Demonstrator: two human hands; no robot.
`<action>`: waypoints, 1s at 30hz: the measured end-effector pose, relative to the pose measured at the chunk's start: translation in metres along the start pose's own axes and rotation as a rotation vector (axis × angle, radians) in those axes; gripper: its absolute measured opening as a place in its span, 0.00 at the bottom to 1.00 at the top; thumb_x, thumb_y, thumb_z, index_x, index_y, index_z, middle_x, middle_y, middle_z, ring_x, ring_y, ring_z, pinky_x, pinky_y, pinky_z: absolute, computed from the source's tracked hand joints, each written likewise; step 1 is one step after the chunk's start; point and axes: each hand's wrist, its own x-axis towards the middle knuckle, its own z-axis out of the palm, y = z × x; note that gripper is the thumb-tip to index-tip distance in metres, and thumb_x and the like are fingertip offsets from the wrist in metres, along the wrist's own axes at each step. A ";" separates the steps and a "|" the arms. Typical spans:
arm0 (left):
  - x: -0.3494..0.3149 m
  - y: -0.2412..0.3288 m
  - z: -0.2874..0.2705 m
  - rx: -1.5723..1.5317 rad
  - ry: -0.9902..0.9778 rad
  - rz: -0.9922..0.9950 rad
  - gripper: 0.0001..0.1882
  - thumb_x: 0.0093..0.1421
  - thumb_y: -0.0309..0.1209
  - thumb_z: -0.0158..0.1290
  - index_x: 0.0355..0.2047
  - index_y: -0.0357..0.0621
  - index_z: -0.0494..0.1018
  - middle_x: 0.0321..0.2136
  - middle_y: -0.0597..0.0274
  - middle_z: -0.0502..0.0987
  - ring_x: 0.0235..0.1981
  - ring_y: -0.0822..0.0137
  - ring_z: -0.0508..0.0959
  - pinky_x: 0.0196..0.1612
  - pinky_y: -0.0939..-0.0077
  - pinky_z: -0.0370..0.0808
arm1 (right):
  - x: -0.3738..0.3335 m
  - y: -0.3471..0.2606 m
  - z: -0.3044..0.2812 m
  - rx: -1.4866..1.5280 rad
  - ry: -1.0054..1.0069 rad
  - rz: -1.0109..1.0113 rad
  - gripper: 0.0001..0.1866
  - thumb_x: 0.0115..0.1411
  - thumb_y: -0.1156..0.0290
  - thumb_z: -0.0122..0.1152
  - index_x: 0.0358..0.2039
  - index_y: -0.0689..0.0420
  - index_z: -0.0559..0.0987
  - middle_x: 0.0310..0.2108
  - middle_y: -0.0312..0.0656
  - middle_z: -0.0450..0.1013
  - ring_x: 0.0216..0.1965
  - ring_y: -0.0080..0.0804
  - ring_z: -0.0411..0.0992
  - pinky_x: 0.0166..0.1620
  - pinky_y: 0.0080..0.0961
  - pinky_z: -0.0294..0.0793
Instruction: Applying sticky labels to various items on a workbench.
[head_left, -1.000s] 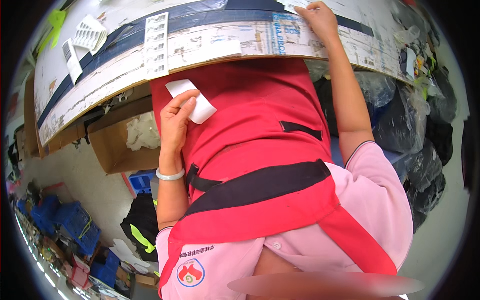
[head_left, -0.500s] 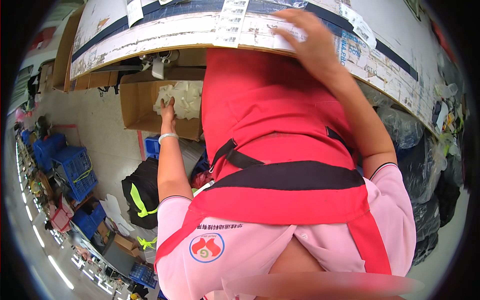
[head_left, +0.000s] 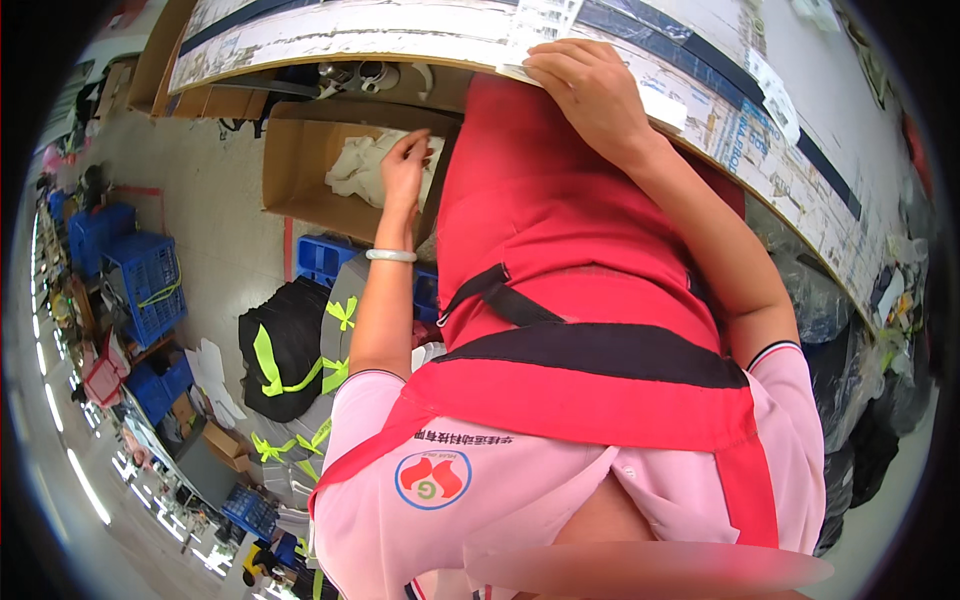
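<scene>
In the upper middle of the frame the left hand (head_left: pixel 405 165) reaches down into an open cardboard box (head_left: pixel 290 170) under the desk (head_left: pixel 740 130). Its fingers are loosely curled just above white papers (head_left: pixel 360 170) inside the box, grasping nothing visible. The right hand (head_left: pixel 590 90) lies flat, fingers released, on the desk edge over a paper strip (head_left: pixel 535 25).

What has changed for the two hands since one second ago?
The left hand let go of the white slip it held and went down to the cardboard box of white pieces under the table. The right hand stayed resting on the table edge.
</scene>
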 end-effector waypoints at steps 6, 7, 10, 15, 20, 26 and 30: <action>-0.065 0.128 0.057 -0.745 -0.473 -0.129 0.18 0.65 0.37 0.51 0.45 0.31 0.74 0.35 0.52 0.80 0.33 0.64 0.81 0.38 0.71 0.79 | -0.019 -0.052 -0.033 0.301 -0.086 -0.090 0.07 0.51 0.72 0.62 0.32 0.51 0.80 0.36 0.35 0.77 0.37 0.34 0.74 0.43 0.29 0.72; -0.063 0.128 0.058 -0.655 -0.490 -0.102 0.18 0.65 0.37 0.52 0.45 0.32 0.74 0.34 0.53 0.80 0.32 0.65 0.81 0.37 0.73 0.79 | -0.026 -0.059 -0.035 0.350 -0.181 -0.139 0.07 0.52 0.71 0.63 0.33 0.52 0.80 0.37 0.35 0.76 0.36 0.35 0.73 0.42 0.29 0.72; -0.070 0.136 0.070 -0.525 -0.462 -0.048 0.15 0.63 0.34 0.54 0.44 0.33 0.75 0.31 0.56 0.81 0.27 0.69 0.81 0.31 0.77 0.79 | -0.036 -0.072 -0.055 0.504 -0.335 -0.092 0.08 0.54 0.69 0.64 0.35 0.55 0.80 0.36 0.38 0.76 0.35 0.35 0.74 0.41 0.28 0.72; -0.103 0.144 0.078 -0.265 -0.544 0.030 0.12 0.62 0.33 0.56 0.39 0.36 0.79 0.28 0.61 0.81 0.26 0.75 0.78 0.28 0.82 0.75 | -0.033 -0.054 -0.084 0.741 -0.130 0.618 0.09 0.58 0.72 0.64 0.37 0.63 0.79 0.29 0.38 0.77 0.30 0.21 0.74 0.35 0.17 0.73; -0.114 0.154 0.096 -0.159 -0.684 0.095 0.10 0.63 0.33 0.55 0.37 0.38 0.79 0.26 0.65 0.80 0.25 0.79 0.76 0.27 0.85 0.72 | -0.034 -0.034 -0.090 0.782 -0.274 0.657 0.07 0.62 0.71 0.60 0.37 0.62 0.79 0.30 0.33 0.75 0.30 0.16 0.70 0.37 0.14 0.72; -0.107 0.156 0.104 -0.265 -0.602 0.146 0.09 0.62 0.31 0.57 0.35 0.37 0.79 0.26 0.68 0.79 0.24 0.82 0.74 0.25 0.87 0.69 | -0.034 -0.037 -0.098 0.933 -0.347 0.747 0.08 0.64 0.72 0.56 0.37 0.63 0.78 0.28 0.34 0.74 0.29 0.17 0.70 0.35 0.15 0.72; -0.104 0.153 0.104 -0.289 -0.642 0.088 0.08 0.61 0.31 0.57 0.36 0.37 0.78 0.25 0.68 0.79 0.24 0.82 0.74 0.25 0.88 0.69 | -0.036 -0.032 -0.099 1.009 -0.373 0.725 0.08 0.64 0.72 0.55 0.38 0.64 0.77 0.27 0.34 0.73 0.29 0.19 0.71 0.36 0.17 0.73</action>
